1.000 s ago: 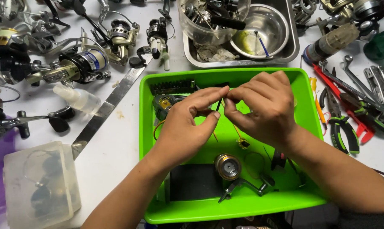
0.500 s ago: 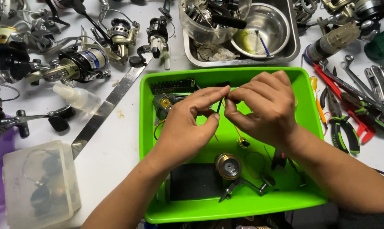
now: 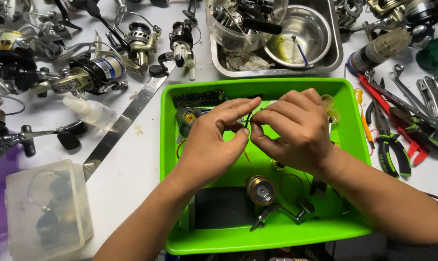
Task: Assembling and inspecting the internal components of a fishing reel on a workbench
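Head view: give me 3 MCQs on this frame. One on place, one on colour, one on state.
1. Where is the metal spool?
A. In the green tray
B. In the steel bowl
C. On the bare white table

2. What colour are the grips of the pliers right of the tray?
A. Blue
B. Green and black
C. White

3. What are the two hands doing?
A. Both rest flat on the table
B. Fingertips meet on a small thin part above the tray
C. Each grips a fishing reel

Key:
1 A: the spool sits on the floor of the green tray, near its front edge.
2 B: the handles show green with black.
3 B: left hand and right hand pinch together over the tray; the part itself is too small to identify.
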